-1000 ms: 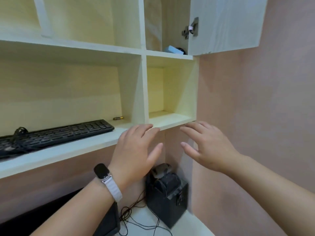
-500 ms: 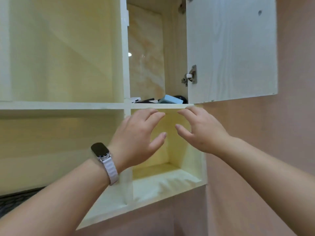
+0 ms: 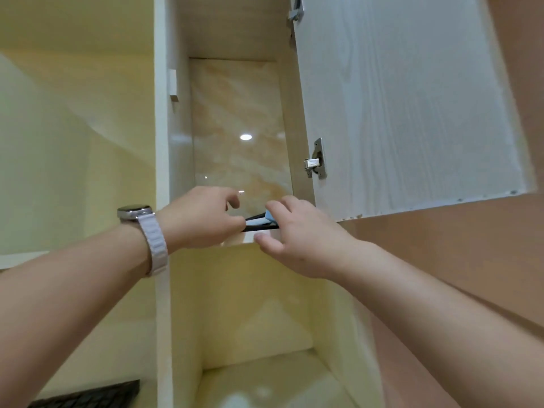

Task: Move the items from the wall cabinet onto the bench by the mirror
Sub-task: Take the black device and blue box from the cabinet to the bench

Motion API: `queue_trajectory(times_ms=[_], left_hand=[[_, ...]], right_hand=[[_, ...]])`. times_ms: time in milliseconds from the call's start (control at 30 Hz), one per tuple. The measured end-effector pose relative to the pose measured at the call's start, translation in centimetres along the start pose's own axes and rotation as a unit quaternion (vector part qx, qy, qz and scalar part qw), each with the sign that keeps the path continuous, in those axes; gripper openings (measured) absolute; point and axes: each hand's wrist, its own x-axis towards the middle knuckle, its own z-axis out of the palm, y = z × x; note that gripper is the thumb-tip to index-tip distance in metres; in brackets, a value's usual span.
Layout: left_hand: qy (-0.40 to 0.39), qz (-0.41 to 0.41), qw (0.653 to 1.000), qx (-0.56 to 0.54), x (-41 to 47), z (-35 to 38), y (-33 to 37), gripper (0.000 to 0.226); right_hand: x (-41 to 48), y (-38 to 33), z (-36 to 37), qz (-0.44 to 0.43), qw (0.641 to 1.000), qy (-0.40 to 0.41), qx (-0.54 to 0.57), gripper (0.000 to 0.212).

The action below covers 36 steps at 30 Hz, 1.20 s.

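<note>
Items in the open wall cabinet [image 3: 412,113], a thin black stick [image 3: 262,228] and a pale blue box [image 3: 269,215], lie at its shelf's front edge. A person's left hand [image 3: 203,216] pinches the stick's end with curled fingers; the right hand [image 3: 297,234] curves over the box, grip unclear.

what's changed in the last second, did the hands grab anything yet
Both hands rose from the lower shelf level up into the open cabinet compartment. The left hand now pinches the end of a thin black item. The right hand has its fingers over the light blue item, grip unclear. The cabinet door stays open and both items are still inside.
</note>
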Motion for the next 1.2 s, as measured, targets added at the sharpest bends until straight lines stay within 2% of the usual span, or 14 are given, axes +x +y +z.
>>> queue_trajectory(times_ms=[100, 200, 467, 667, 800, 967, 1100, 1200], left_hand=[[-0.094, -0.04, 0.993, 0.059, 1.4, -0.4, 0.9, 0.037], [-0.16, -0.051, 0.984, 0.057, 1.9, -0.3, 1.4, 0.028], [-0.188, -0.078, 0.978, 0.053, 1.6, 0.2, 1.6, 0.029], [-0.141, -0.067, 0.988, 0.015, 1.0, 0.4, 1.4, 0.024], [-0.068, -0.052, 0.996, -0.041, 0.4, 0.8, 1.2, 0.016], [-0.02, -0.035, 0.999, -0.028, -0.4, 0.9, 1.2, 0.021], [0.031, 0.008, 0.999, 0.017, -1.3, 1.2, 1.2, 0.024], [0.057, 0.031, 0.997, 0.028, -2.0, 1.5, 1.0, 0.041]], right_hand=[[0.3, 0.2, 0.1, 0.003, 1.0, -0.021, 0.016, 0.05], [0.2, 0.5, 0.0, -0.014, 0.999, -0.037, 0.005, 0.053], [-0.2, 0.5, 0.7, -0.053, 0.998, 0.017, -0.032, 0.049], [-0.4, 0.4, 0.4, -0.046, 0.998, 0.016, -0.027, 0.05], [0.1, 0.0, -0.6, -0.005, 0.999, -0.046, -0.027, 0.049], [0.4, -0.2, -1.1, 0.023, 0.992, -0.113, -0.051, 0.05], [0.7, -0.3, -1.0, 0.027, 0.994, -0.097, -0.038, 0.05], [0.8, -0.4, -1.2, 0.026, 0.996, -0.08, -0.018, 0.048]])
